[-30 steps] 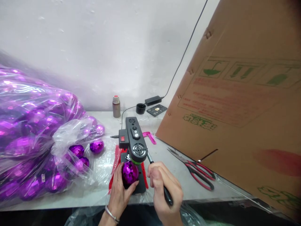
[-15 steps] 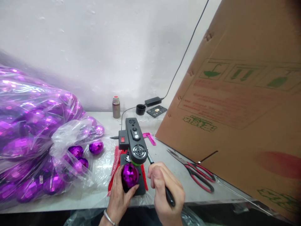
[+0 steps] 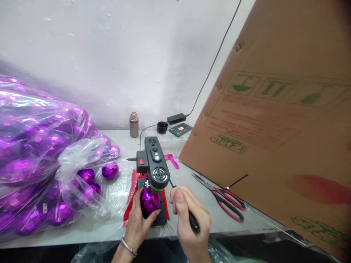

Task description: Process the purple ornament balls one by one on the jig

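Note:
A shiny purple faceted ball (image 3: 150,200) sits under the front end of a black bench machine (image 3: 156,160) with a red switch on its side. My left hand (image 3: 137,219) curls round the ball's left and lower side, thumb at its lower right. On the right, my right hand (image 3: 190,215) is wrapped round the black-handled lever (image 3: 194,222), whose metal rod runs up to the machine. The machine's dark base plate (image 3: 162,215) rests on red material (image 3: 131,197). A bracelet circles my left wrist.
A clear bag of purple balls (image 3: 41,146) fills the left, with a loose ball (image 3: 110,171) beside it. Red-handled scissors (image 3: 227,202) lie right, before a big cardboard box (image 3: 260,128). Behind stand a flask (image 3: 134,125), a black cup (image 3: 162,127) and a power adapter (image 3: 177,118).
The whole view has shifted slightly, so most things appear a little further left. Both hands keep their holds on the ball and the lever.

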The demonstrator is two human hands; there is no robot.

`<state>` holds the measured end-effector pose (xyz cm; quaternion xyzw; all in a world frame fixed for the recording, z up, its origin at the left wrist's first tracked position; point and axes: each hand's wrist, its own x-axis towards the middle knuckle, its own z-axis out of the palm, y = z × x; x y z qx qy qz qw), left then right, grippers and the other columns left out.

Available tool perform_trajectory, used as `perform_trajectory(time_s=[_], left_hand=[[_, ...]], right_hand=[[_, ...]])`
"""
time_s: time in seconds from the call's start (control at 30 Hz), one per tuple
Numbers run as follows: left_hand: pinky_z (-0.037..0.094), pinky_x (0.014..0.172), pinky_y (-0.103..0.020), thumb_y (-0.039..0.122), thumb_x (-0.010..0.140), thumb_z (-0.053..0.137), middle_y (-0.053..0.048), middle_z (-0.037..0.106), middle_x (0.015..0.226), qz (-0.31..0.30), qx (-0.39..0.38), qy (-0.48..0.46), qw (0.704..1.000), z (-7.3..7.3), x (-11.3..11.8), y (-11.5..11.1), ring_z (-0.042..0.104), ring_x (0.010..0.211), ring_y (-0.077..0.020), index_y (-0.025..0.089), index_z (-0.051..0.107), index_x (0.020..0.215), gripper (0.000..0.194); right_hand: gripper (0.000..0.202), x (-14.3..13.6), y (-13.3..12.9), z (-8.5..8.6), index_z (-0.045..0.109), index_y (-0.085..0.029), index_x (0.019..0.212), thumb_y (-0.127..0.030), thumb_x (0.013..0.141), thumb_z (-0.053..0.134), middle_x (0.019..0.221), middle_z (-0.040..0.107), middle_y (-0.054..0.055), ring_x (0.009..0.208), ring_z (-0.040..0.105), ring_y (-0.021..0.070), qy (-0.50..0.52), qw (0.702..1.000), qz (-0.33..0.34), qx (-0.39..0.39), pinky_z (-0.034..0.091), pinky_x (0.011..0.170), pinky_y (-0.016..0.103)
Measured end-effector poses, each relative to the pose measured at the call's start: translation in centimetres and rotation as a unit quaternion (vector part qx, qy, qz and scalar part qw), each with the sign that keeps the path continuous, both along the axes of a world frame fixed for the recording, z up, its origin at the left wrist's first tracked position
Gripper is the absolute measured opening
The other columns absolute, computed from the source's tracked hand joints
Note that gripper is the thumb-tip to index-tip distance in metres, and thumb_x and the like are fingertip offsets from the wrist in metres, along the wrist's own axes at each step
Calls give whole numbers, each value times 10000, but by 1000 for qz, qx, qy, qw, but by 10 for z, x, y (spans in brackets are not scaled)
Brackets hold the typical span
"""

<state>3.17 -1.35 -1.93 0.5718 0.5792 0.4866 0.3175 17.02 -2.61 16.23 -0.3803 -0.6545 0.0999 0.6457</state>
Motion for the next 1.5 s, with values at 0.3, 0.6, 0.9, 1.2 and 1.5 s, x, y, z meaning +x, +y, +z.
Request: perform_trajectory(time_s=[0.3,0.6,0.9,1.2,1.5], left_hand=[[503,1191,-649,467,836,793,-225,640,1485,-47,22,19,998,5,-9,0,628,1403,-436,173,521,1471,751],[536,1160,-603,477,668,865,-182,705,1389,-57,-45,-5,997,4,1,18,684,1319,-409,178,549,1414,863],[581,1090,-605,476,671,867,-172,723,1337,-64,-45,-23,997,-1,0,16,727,1233,-397,189,543,1406,852],[602,1054,-601,467,701,829,-180,744,1279,-74,-46,-11,996,6,2,14,745,1184,-391,164,550,1390,803],[620,1057,-591,418,681,834,-175,750,1300,-54,-25,9,998,-1,5,14,752,1197,-387,169,575,1374,780]], right_hand=[[359,0,-2,1,453,-228,752,-113,1092,438,668,461,-36,598,513,104,2,1000,4,-15,418,561,244],[321,2,-1,-5,468,-230,793,-65,1067,440,687,470,-34,613,514,100,-5,1000,8,3,409,559,227],[334,2,-1,-30,471,-233,800,-87,1090,394,685,496,-33,600,539,95,-25,999,-15,46,407,546,235],[369,0,-1,-44,486,-222,769,-145,1119,399,673,539,-29,591,567,98,-5,998,-27,50,417,542,242],[384,-4,2,-54,491,-218,747,-158,1119,419,645,500,-32,548,533,104,23,996,-45,69,403,523,254]])
